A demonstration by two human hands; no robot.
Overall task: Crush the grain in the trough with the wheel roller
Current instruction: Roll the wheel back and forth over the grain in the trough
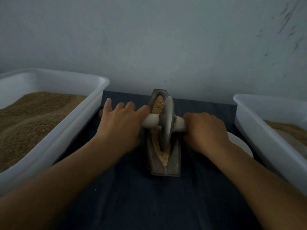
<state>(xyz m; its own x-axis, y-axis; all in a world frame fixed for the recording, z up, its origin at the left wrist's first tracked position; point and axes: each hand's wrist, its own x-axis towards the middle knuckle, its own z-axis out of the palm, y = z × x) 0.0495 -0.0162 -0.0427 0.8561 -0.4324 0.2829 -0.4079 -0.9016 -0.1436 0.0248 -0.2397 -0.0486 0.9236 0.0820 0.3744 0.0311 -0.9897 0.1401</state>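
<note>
Best done by rolling the wheel (167,123) along the trough (163,168) with even downward weight, axle (150,122) level, grain (157,103) kept under the rim. Left hand (119,125) left of the wheel, fingers spread, palm pressing the axle. Right hand (205,130) right of the wheel, curled round the axle.

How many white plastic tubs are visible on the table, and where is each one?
2. One white tub stands at the left, filled high with brown grain. The other tub stands at the right edge, only partly in view, so its contents are mostly hidden.
</note>
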